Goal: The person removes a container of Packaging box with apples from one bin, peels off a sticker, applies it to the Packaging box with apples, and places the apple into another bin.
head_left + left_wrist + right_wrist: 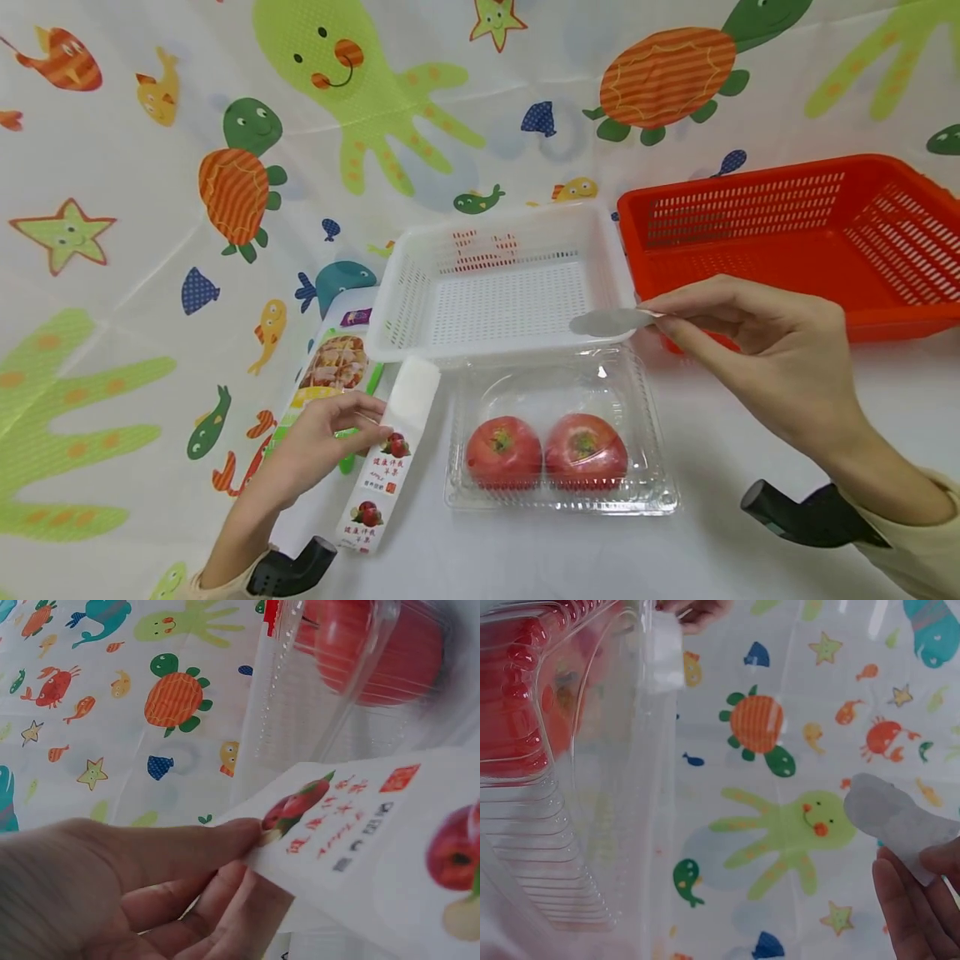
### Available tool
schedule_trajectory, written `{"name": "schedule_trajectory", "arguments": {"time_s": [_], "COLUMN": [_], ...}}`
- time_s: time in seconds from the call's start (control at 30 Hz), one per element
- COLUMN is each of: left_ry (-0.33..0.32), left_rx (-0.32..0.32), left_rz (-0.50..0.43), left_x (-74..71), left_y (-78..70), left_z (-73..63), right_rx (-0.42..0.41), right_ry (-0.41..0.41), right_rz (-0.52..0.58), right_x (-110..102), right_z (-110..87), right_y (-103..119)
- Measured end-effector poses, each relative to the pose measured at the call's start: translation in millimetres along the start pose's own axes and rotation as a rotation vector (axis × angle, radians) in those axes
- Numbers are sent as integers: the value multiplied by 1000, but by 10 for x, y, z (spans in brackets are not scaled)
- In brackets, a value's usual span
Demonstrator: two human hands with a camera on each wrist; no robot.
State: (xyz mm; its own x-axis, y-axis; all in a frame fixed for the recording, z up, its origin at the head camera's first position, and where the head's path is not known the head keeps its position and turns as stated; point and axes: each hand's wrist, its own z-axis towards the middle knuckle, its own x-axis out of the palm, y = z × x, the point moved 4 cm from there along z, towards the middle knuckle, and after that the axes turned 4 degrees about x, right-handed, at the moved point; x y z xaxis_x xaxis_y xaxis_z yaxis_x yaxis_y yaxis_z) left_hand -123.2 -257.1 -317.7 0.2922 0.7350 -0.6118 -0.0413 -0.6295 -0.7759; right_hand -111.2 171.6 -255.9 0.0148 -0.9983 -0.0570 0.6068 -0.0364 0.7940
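Observation:
My left hand [322,446] pinches a strip of printed labels [388,479] between thumb and fingers. Apple pictures and red lettering mark its lower part, while the upper end is plain white. On the right, my right hand [772,358] pinches the edge of a thin whitish sticker [611,322], whose plain side shows in the head and right wrist views. It hovers above the front edge of the white basket. Between the hands sits a clear plastic clamshell box [652,467], its lid down over two red apples [502,454].
Behind the box stands a white perforated basket [517,346], with a red basket [750,258] to its right. Colourful food packaging [337,362] lies left of the white basket, partly behind my left hand. A cloth printed with sea animals [525,158] hangs at the back.

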Motion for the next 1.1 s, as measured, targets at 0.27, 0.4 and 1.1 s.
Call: {"name": "schedule_trajectory", "arguments": {"time_s": [0.27, 0.4, 1.1], "left_ry": [141, 147, 60], "left_rx": [-41, -31, -87], "left_rz": [-106, -115, -50], "left_x": [159, 238, 404], "left_y": [233, 279, 405], "left_z": [143, 219, 411], "right_rx": [33, 68, 92], "right_ry": [13, 25, 76], "right_rz": [-97, -188, -237], "right_x": [39, 53, 116], "right_z": [5, -1, -18], "right_y": [44, 65, 33]}}
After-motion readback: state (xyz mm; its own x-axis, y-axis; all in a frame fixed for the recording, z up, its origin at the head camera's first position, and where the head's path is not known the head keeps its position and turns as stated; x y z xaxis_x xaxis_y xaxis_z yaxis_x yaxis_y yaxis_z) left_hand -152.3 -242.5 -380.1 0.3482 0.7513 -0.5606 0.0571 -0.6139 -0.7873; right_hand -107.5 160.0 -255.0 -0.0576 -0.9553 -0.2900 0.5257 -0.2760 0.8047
